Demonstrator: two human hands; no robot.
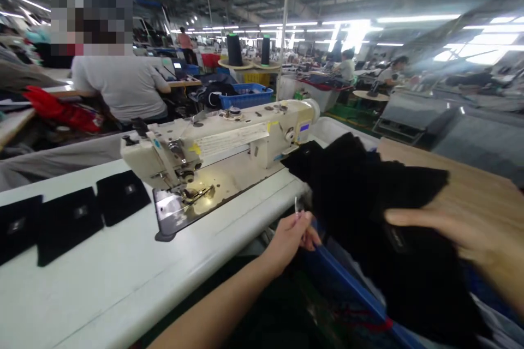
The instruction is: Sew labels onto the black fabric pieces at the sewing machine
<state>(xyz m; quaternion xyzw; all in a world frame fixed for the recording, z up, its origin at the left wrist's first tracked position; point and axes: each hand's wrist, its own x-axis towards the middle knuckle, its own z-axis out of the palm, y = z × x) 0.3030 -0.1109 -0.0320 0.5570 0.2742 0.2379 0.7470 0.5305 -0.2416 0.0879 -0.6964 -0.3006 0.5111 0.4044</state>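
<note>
My left hand is closed around a small tool with a thin metal tip pointing up; the rest of the tool is hidden in the fingers. It is beside the rim of a blue bin. My right hand, blurred, grips black fabric, its thumb on top and the other fingers hidden. The dark cloth is heaped over the bin and the wooden surface. To the left is a sewing machine, with a black fabric piece lying flat beside its needle area.
The white machine table carries more flat black pieces at left. A wooden board lies at right. Beyond the machine are thread cones, a blue basket and a seated person in a light shirt.
</note>
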